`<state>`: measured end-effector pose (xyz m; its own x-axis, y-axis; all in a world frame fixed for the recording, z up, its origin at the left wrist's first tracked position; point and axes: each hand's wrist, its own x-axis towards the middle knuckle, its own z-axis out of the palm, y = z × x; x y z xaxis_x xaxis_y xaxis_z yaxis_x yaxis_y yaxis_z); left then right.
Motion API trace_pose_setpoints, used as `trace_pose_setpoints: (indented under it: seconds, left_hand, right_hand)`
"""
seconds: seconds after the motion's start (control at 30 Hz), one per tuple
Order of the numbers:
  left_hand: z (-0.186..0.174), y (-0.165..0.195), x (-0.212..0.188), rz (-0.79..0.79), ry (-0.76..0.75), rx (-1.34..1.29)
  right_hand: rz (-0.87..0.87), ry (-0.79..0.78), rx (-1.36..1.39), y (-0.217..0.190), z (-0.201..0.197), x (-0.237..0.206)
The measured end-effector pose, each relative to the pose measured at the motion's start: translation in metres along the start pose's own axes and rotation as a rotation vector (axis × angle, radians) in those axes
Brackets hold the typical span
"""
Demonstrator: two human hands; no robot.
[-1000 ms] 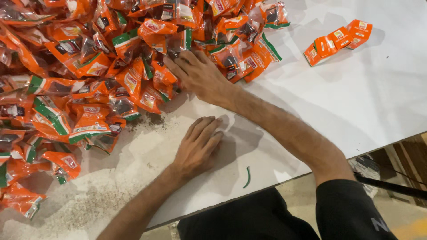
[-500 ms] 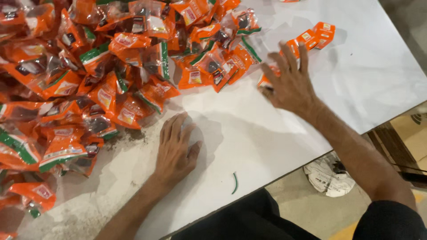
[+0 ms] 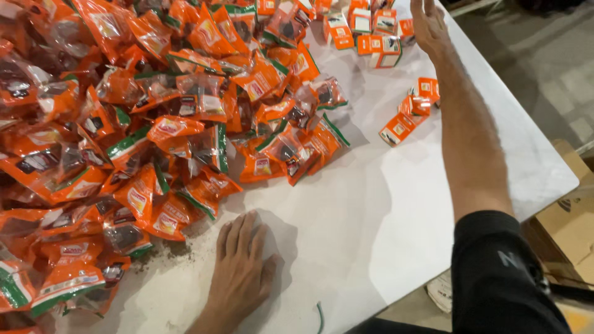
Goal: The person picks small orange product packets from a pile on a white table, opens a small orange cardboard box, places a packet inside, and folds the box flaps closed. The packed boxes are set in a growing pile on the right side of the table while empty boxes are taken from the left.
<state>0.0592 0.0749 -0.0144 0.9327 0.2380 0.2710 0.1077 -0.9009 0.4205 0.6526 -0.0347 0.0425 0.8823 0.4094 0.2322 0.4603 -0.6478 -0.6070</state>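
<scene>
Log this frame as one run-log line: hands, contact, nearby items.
left hand: flat on white table, empty | right hand: outstretched, empty, near small orange boxes | orange packet pile: beside left hand

Orange-and-green plastic packets (image 3: 154, 136) lie heaped over the tabletop's left half, with small orange boxes (image 3: 408, 114) scattered near its far right edge.

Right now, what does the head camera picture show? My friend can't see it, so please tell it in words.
A person's left hand lies flat on a white table beside a big pile of orange packets. Their right hand reaches far across toward small orange boxes, with a few more boxes next to the forearm.
</scene>
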Motion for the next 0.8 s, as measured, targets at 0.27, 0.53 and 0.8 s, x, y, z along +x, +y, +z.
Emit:
trace_pose_setpoints:
  seconds: [0.27,0.53,0.8]
  left_hand:
    - [0.009,-0.017,0.017,0.001,-0.009,0.026]
    - [0.002,-0.02,0.009,-0.011,-0.053,0.037]
    - [-0.018,-0.017,-0.005,0.004,-0.082,0.062]
  right_hand:
    - [0.003,-0.276,0.371,-0.066,0.079,0.074]
    - [-0.151,-0.499,0.94,-0.185,0.203,0.056]
    - [-0.302,-0.506,0.915,-0.252,0.204,0.028]
